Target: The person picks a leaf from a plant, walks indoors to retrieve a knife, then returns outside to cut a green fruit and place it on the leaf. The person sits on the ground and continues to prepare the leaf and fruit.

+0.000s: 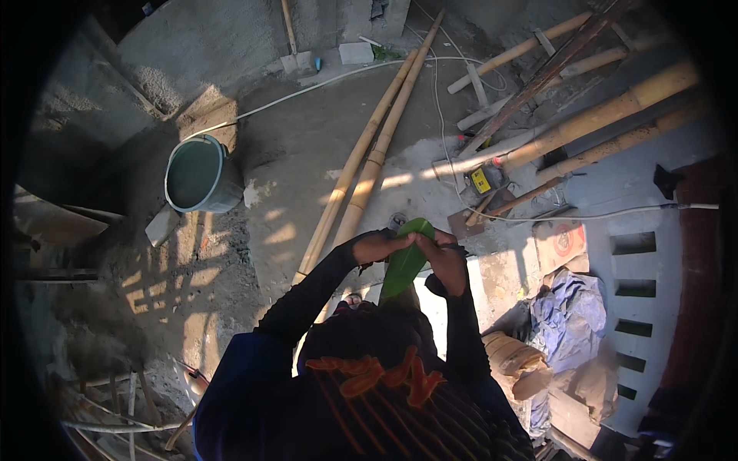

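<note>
A broad green leaf (pixel 405 269) is held up in front of my chest between both hands. My left hand (pixel 378 247) is closed with its fingertips pinching the leaf near its upper part. On the other side, my right hand (pixel 448 263) also grips the leaf's upper edge, its thumb close to the left hand's fingertips. The leaf's lower end hangs down toward my body. Dark sleeves cover both forearms up to the hands.
Two long bamboo poles (pixel 369 173) lie on the concrete floor just ahead. To the left stands a bucket (pixel 223 187) holding greyish liquid. More bamboo (pixel 600 115), a hose (pixel 569 217) and a yellow-labelled device (pixel 483 181) lie to the right, with crumpled sheeting (pixel 569 311) nearer me.
</note>
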Available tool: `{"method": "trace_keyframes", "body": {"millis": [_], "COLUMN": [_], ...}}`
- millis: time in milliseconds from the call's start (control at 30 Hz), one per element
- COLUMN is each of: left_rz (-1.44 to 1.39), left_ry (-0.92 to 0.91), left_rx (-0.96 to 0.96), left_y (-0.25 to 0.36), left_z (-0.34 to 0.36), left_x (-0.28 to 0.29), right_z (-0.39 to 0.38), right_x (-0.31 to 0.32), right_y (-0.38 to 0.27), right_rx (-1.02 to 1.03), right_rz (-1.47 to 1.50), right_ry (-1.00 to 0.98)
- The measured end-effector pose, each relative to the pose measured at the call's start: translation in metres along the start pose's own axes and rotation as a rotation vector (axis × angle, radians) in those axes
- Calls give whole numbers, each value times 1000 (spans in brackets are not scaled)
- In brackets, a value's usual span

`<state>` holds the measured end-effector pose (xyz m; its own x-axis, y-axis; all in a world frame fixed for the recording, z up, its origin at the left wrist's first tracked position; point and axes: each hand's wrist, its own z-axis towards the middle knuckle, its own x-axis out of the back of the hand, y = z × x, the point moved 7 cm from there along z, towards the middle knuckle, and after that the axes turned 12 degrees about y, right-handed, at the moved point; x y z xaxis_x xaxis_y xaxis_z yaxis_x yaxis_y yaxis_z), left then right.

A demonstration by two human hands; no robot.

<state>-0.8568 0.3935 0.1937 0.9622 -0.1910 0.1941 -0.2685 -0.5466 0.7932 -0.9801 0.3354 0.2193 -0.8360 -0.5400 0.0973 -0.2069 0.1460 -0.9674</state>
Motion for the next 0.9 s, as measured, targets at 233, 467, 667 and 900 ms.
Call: {"method": "trace_keyframes", "body": {"millis": [233,467,667,900], "left_rz": [-306,-249,-175,-134], "left_ry": [91,12,-33,76], "left_rx": [-126,-204,-125,-172], "left_y": [65,155,204,266], "left_z": [189,321,429,625], "left_x": [91,181,245,373], "right_z": [240,431,568,742], "right_x": [48,107,166,267], "right_y": [-17,-80,-113,-149], "right_rx": [99,71,74,354], "right_rz": [57,174,148,-124], "right_ry": [-134,-65,190,749]}}
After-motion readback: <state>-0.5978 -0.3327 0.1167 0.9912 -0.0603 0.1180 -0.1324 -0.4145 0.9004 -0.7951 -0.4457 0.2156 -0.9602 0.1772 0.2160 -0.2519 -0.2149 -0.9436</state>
